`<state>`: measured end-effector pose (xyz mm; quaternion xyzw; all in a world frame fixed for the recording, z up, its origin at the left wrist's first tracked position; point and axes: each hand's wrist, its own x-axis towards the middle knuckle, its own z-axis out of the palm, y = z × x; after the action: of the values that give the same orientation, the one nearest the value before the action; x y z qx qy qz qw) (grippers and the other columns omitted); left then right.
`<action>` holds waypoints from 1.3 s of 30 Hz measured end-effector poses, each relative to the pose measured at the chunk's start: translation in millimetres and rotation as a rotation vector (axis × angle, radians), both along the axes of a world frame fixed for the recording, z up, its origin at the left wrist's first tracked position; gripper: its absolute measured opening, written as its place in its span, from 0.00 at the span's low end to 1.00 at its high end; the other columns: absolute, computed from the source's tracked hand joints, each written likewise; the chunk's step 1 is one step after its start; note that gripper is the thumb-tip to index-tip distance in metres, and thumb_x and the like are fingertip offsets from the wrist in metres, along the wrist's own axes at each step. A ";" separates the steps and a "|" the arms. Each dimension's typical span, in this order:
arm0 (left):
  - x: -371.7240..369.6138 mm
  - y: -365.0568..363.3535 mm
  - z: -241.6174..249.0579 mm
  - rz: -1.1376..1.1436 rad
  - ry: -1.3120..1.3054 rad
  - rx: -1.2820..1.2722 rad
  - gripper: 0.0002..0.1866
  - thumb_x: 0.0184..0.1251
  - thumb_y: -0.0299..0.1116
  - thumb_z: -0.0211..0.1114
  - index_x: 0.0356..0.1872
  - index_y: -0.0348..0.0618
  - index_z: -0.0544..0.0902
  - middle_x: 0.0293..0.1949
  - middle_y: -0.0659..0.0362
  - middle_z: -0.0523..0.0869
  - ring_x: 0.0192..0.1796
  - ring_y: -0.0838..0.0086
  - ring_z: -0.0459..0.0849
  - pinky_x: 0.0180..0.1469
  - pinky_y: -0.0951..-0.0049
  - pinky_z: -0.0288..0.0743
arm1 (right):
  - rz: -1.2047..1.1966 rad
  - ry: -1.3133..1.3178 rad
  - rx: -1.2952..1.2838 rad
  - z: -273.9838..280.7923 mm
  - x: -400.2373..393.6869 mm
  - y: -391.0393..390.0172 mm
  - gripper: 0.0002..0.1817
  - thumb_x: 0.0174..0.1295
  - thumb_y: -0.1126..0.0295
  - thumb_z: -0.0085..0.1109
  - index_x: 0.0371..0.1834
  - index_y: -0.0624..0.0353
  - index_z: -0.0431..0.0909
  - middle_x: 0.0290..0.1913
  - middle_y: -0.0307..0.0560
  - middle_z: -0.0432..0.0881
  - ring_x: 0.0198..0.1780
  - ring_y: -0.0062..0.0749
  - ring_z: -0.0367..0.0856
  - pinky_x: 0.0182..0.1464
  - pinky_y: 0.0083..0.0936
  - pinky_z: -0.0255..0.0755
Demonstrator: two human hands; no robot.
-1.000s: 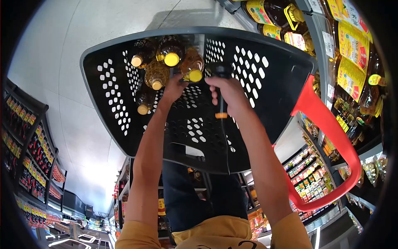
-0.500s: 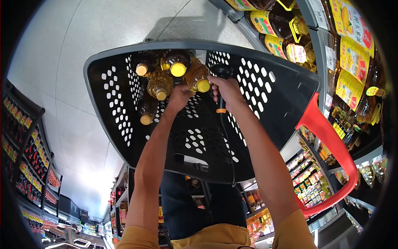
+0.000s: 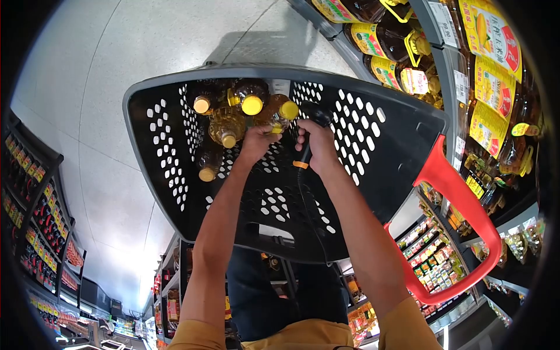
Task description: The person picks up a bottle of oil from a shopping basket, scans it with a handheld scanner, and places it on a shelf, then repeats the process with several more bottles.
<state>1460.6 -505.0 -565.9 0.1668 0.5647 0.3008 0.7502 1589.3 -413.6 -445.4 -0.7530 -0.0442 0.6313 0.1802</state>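
My left hand is closed on the yellow handle of an oil bottle, which lies leaning inside a black shopping basket. Wrapped in the fingers of my right hand is a black handheld scanner with an orange ring and a thin cord hanging below. Its broad head is close to the bottle's yellow cap. Left of that bottle, several more oil bottles with yellow or orange caps lean in the basket. The lower parts of the bottles are hidden.
The basket's red handle sticks out on the right. Shelves with large oil bottles and price tags stand close on the right. At the far left is another stocked shelf. Pale floor lies beyond the basket.
The scanner has tilted, its lower end swinging left. The cap of the bottle in my left hand has shifted slightly up and right, and my left hand slightly right and down.
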 end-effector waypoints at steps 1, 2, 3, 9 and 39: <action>0.3 -2.1 0.4 0.006 -0.013 -0.001 0.10 0.65 0.24 0.68 0.45 0.33 0.88 0.38 0.63 0.88 0.40 0.84 0.80 0.46 0.79 0.75 | -0.001 0.009 0.020 0.6 0.0 -2.8 0.04 0.61 0.74 0.62 0.32 0.59 0.76 0.26 0.36 0.72 0.24 0.22 0.71 0.24 0.24 0.68; 0.6 -3.6 1.4 0.012 -0.024 0.000 0.10 0.66 0.24 0.68 0.46 0.32 0.87 0.38 0.64 0.88 0.40 0.85 0.80 0.46 0.80 0.75 | 0.007 0.000 0.027 1.3 -1.0 -5.6 0.04 0.60 0.74 0.62 0.31 0.59 0.76 0.26 0.36 0.72 0.24 0.22 0.71 0.24 0.24 0.68; 0.6 -2.1 9.0 0.014 -0.030 -0.011 0.10 0.66 0.24 0.67 0.46 0.32 0.87 0.38 0.63 0.89 0.40 0.85 0.80 0.46 0.80 0.75 | 0.015 -0.010 0.035 1.8 -1.2 -9.2 0.04 0.60 0.74 0.61 0.31 0.59 0.75 0.25 0.36 0.72 0.24 0.22 0.71 0.24 0.24 0.68; 5.4 2.0 64.8 0.112 -0.081 -0.030 0.08 0.66 0.24 0.67 0.44 0.32 0.87 0.37 0.64 0.88 0.39 0.85 0.80 0.45 0.81 0.73 | 0.023 -0.062 0.043 21.4 -9.6 -25.8 0.06 0.57 0.74 0.63 0.28 0.57 0.75 0.25 0.36 0.73 0.23 0.21 0.71 0.23 0.23 0.68; 50.1 -59.9 586.4 0.416 0.135 0.340 0.06 0.68 0.22 0.63 0.41 0.30 0.86 0.36 0.60 0.86 0.35 0.79 0.81 0.40 0.78 0.74 | 0.128 0.289 0.733 486.0 33.9 -128.2 0.15 0.63 0.63 0.69 0.46 0.60 0.79 0.27 0.33 0.77 0.23 0.12 0.71 0.23 0.16 0.65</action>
<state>1510.7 -564.9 20.4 0.1905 0.5767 0.5273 0.5942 1623.2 -541.7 40.6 -0.5378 -0.2876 0.6833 0.4016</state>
